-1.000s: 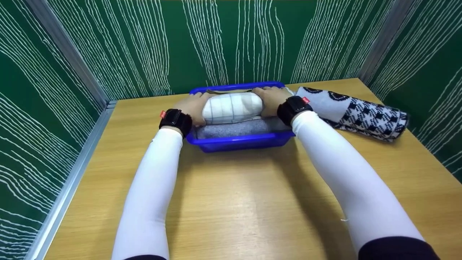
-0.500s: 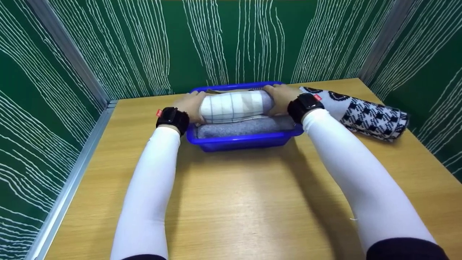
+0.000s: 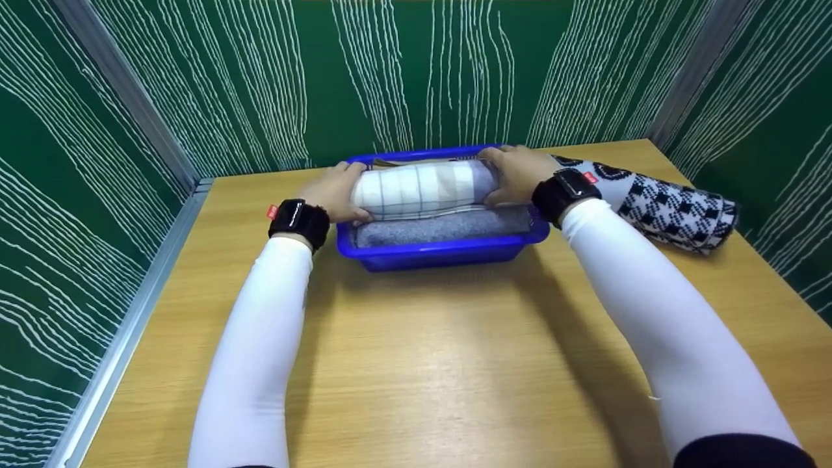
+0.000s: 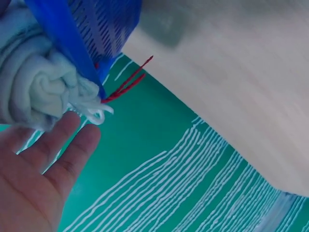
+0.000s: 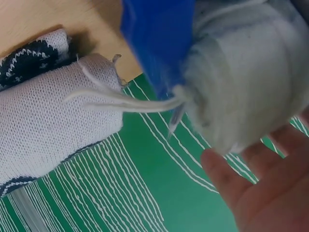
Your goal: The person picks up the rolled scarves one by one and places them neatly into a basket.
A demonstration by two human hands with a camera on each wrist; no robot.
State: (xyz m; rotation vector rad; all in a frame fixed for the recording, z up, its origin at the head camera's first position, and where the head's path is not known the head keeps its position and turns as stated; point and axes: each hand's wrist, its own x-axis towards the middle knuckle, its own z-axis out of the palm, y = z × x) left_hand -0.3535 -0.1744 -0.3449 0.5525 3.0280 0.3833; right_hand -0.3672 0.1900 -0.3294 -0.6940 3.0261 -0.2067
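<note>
A rolled plaid scarf [image 3: 419,188], white with beige and grey checks, lies along the top of a blue plastic basket [image 3: 442,257]. Below it in the basket is a folded grey cloth [image 3: 442,227]. My left hand [image 3: 331,195] holds the roll's left end, thumb in front and fingers behind. At the right end, my right hand [image 3: 523,172] clasps it the same way. Both wrist views show fairly straight fingers at the roll's far side. White fringe [image 5: 140,102] hangs out over the basket's end, and a red cord [image 4: 128,88] sticks out at the other.
A rolled black-and-white patterned knit [image 3: 676,211] lies on the wooden table [image 3: 442,364], right of the basket. Brown material [image 3: 403,162] shows behind the scarf. Green panels with white lines [image 3: 448,71] stand behind the table and at both sides.
My hands have moved apart along the plaid roll, the left one leftward and the right one rightward. More of the roll and of the grey cloth shows between them.
</note>
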